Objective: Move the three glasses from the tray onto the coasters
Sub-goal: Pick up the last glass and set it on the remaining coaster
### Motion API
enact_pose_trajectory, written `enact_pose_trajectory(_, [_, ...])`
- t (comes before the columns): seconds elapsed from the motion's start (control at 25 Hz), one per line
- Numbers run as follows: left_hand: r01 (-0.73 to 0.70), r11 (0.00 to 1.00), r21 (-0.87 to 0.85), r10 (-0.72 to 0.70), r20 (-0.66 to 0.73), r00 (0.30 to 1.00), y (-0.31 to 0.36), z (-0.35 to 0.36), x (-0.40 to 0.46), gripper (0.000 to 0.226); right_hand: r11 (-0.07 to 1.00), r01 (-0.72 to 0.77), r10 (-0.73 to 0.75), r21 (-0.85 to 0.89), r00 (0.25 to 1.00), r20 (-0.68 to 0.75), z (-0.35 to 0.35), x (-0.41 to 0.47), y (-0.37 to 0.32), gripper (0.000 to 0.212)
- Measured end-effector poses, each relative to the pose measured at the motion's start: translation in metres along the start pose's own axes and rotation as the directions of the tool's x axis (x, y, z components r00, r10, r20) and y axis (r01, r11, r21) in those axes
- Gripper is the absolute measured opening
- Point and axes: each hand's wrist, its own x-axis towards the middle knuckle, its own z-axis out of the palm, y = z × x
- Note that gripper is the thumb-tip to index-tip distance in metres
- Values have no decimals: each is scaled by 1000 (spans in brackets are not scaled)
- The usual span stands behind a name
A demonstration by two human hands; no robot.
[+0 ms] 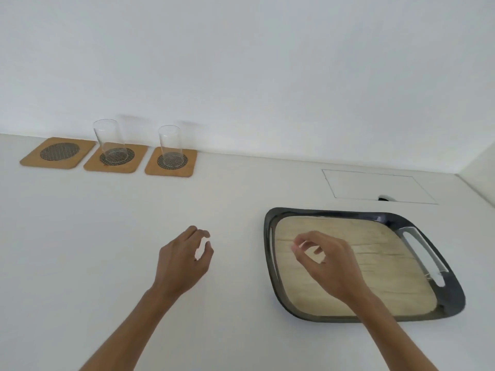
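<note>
Starting nearest to us, we see our left hand [184, 259] hovering over the bare white table [80, 250], fingers curled loosely with a gap to the thumb and nothing in them. Our right hand [325, 259] hangs just to the right of it, over the left part of the tray [444, 285], thumb and fingers half closed into a loose pinch that also holds nothing.

Under and beyond the right hand, the tray's pale wooden floor shows no glass at all; we count one tray and zero glasses on it. We cannot see a third glass anywhere in view.

Far ahead and to the left of both hands, against the wall, three coasters lie in a row. The right coaster [171, 163] carries one upright glass [170, 145], the middle coaster [115, 158] carries another upright glass [109, 140], and the left coaster [59, 153] is bare. That makes two glasses placed, one coaster free.

We judge the free coaster to be the target, lying forward-left, with our left hand the nearer one.
</note>
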Motion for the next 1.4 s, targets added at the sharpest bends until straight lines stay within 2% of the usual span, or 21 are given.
enact_pose_trajectory(0.16, [20,997,-81,-17,39,999,56,30,-13,16,996,-91,91,1,995,-43,-35,-27,48,6])
enact_pose_trajectory(0.24, [17,995,-101,-14,31,999,83,44,-17,16,985,-161,165,61,983,-74,-52,-41,72,3])
enact_pose_trajectory(0.32, [13,990,-139,-8,34,999,117,64,-22,15,952,-256,281,167,949,-146,-74,-51,107,6])
enact_pose_trajectory(0.4, [23,984,-176,-14,50,999,147,82,-24,15,917,-350,389,191,890,-239,-94,-57,142,7])
enact_pose_trajectory(0.44, [20,983,-185,-10,55,998,160,90,-24,16,902,-401,432,162,858,-278,-102,-59,158,13])
enact_pose_trajectory(0.52, [-1,981,-195,14,66,998,186,108,-23,17,869,-495,472,9,823,-315,-117,-63,190,43])
enact_pose_trajectory(0.64, [-27,979,-200,48,102,994,214,130,-22,18,823,-516,458,-238,850,-259,-123,-66,225,83])
enact_pose_trajectory(0.72, [-34,978,-206,61,126,990,228,144,-22,15,805,-504,454,-313,863,-222,-119,-68,238,92])
enact_pose_trajectory(0.96, [-49,979,-199,83,166,983,253,166,-26,18,797,-505,420,-332,858,-297,-103,-73,252,94])
enact_pose_trajectory(1.08, [-51,980,-192,86,178,980,261,172,-28,16,798,-503,404,-331,855,-325,-99,-72,257,83])
enact_pose_trajectory(1.2, [-58,981,-186,96,199,975,268,176,-30,15,819,-520,428,-244,836,-343,-98,-68,261,71])
enact_pose_trajectory(1.4, [-108,976,-187,150,226,962,279,181,-28,18,869,-493,440,-47,813,-381,-107,-69,252,66])
